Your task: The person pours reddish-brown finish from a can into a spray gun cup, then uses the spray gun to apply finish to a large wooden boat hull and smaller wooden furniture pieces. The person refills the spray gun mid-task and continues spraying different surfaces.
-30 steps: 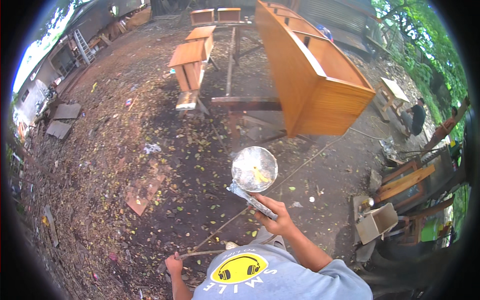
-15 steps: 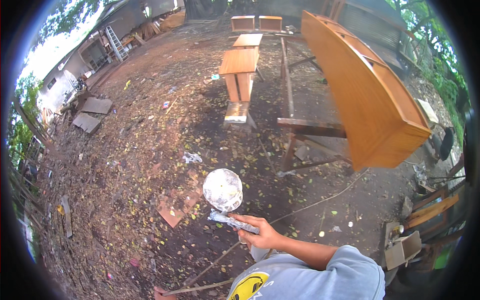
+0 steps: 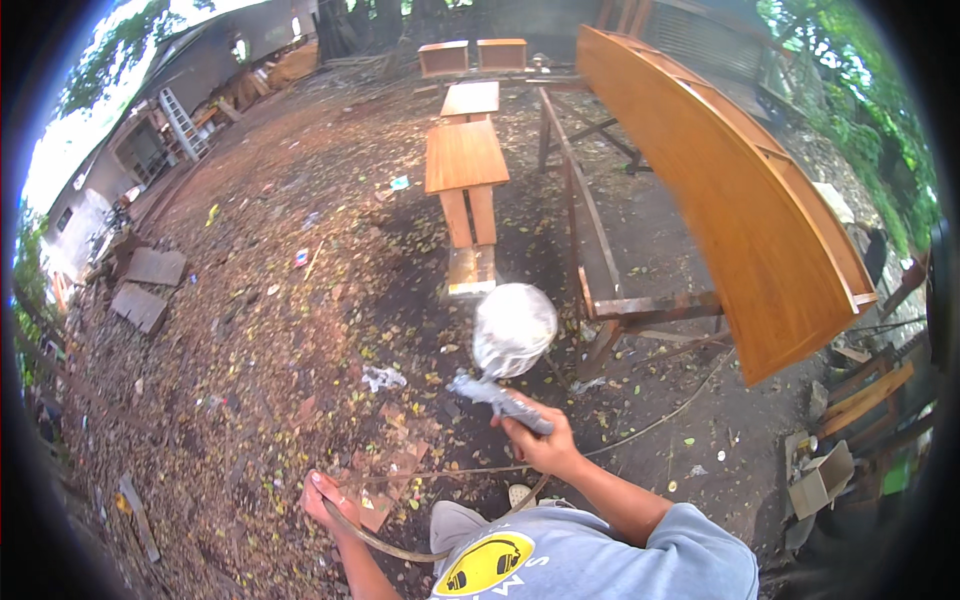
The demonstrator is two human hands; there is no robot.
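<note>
A spray gun (image 3: 505, 402) with a round, paint-smeared white cup (image 3: 515, 325) on top sits in my right hand (image 3: 545, 440), whose fingers wrap round its handle. Lower left, my left hand (image 3: 325, 497) grips a thin brown hose (image 3: 400, 551) that loops past my shirt and up toward the gun. To the right of the cup, a long orange-brown wooden cabinet (image 3: 720, 210) with open compartments lies on a trestle (image 3: 660, 305). Beyond the cup, a small wooden piece with a flat top (image 3: 466, 157) stands on a low support (image 3: 471, 268).
Farther off are another wooden piece (image 3: 470, 98) and two open boxes (image 3: 443, 60). A ladder (image 3: 181, 124) leans by a building at far left. Grey slabs (image 3: 142, 307) lie on the leaf-strewn ground. At lower right are a cardboard box (image 3: 822, 480) and planks (image 3: 866, 398).
My right hand and the spray gun have moved right and slightly up. My left hand has come into view at the lower left, holding the hose. The view has shifted a little.
</note>
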